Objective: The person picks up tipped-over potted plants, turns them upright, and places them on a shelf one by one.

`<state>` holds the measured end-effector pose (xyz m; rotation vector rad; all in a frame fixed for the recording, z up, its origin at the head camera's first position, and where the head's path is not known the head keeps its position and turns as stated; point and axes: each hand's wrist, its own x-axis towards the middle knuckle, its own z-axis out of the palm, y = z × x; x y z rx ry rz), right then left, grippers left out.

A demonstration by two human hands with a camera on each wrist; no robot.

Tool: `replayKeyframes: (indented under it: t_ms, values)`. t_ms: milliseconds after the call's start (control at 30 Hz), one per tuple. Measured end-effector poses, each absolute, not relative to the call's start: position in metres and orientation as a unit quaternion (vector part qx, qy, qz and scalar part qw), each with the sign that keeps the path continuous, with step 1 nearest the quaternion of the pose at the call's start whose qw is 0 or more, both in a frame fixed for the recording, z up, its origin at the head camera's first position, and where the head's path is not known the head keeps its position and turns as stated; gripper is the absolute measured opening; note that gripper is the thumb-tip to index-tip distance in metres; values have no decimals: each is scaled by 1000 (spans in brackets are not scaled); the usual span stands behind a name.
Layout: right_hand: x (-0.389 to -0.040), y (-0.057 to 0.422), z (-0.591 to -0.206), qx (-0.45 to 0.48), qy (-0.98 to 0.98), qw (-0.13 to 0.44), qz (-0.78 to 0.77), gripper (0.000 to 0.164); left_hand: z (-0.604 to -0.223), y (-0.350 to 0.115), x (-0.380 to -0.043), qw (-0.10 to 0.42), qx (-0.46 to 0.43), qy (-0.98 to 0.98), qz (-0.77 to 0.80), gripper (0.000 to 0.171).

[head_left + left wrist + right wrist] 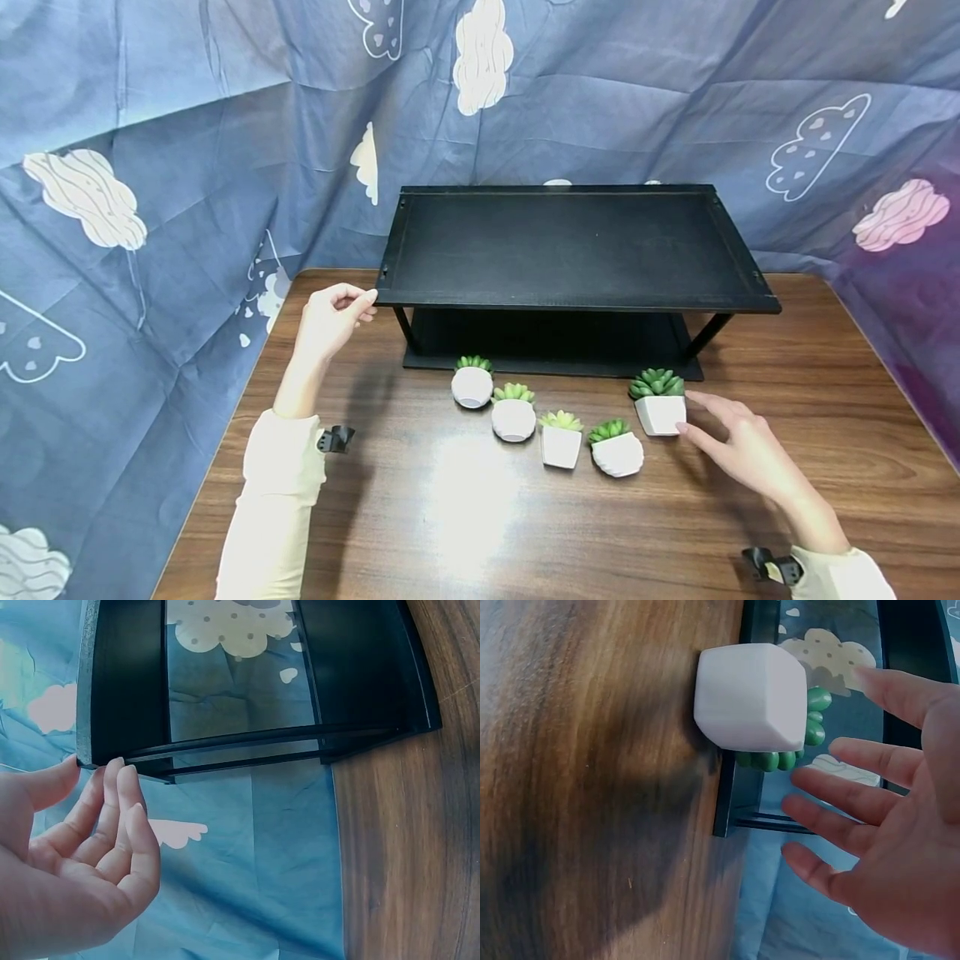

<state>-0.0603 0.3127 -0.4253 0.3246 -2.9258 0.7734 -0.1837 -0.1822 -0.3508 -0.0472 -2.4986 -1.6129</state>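
Note:
My left hand (330, 321) pinches the front left corner of a black two-tier shelf (570, 250). In the left wrist view the thumb lies at the upper board's edge (85, 712), the fingertips against its other side. My right hand (738, 442) is beside a dark green potted succulent (660, 412) in a square white pot, fingers spread and loosely bent. In the right wrist view a gap shows between those fingers and the white pot (746, 697). This plant stands at the right end of a curved row, near the shelf's lower board (555, 367).
Left of it stand other small succulents in white pots: a ribbed one (617, 454), a square one (561, 446) and two round ones, one (513, 419) beside the other (472, 387). All are on the wooden table (360, 517). A blue cloud-patterned cloth (600, 92) hangs behind.

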Motion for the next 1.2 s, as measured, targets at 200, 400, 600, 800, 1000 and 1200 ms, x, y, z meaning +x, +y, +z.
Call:
replayKeyframes:
  t_ms: [200, 400, 600, 800, 1000, 1200]
  values:
    - [-64, 315, -415, 81, -958, 28, 275, 45, -353, -182, -183, 72, -13, -823, -563, 27]
    - [-72, 317, -407, 73, -953, 9, 293, 43, -354, -181, -182, 58, 5, -810, -583, 29]
    - [-81, 320, -409, 32, -951, -16, 306, 43, -354, -181, -184, 50, 11, -804, -592, 28]
    - [-84, 316, -419, 5, -953, -20, 302, 42, -354, -179, -182, 56, 11, -798, -599, 29]
    - [-85, 309, -431, -23, -951, -34, 306, 50, -355, -179, -182, 69, 0, -796, -601, 29]
    - [-88, 302, -439, -42, -954, -33, 293, 57, -356, -179, -183, 67, 1, -797, -600, 30]
